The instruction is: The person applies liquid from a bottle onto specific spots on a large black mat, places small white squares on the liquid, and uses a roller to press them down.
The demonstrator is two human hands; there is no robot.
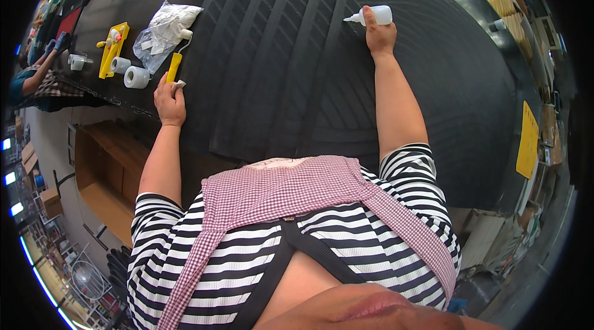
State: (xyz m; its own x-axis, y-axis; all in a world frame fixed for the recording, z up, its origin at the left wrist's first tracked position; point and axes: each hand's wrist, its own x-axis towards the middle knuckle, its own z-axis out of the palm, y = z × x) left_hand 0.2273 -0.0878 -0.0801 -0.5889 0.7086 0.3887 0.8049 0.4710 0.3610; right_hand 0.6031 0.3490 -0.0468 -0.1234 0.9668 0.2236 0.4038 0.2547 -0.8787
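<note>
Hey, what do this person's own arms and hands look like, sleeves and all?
Both the left hand and right hand are bare, with no glove, watch or bracelet visible. The forearms are uncovered below short black-and-white striped fabric sleeves, whose stripes run around the arms. No markings stand out on either forearm.

No words or numbers can be read with certainty. Dark marks, possibly print, are borne by the yellow sign [528, 141] at the right side of the worktop [458, 95], but they are too small and slanted to be made out. Faint curved markings are seen on the apron's [284, 191] pale patch [278, 163], likewise unreadable.
</note>
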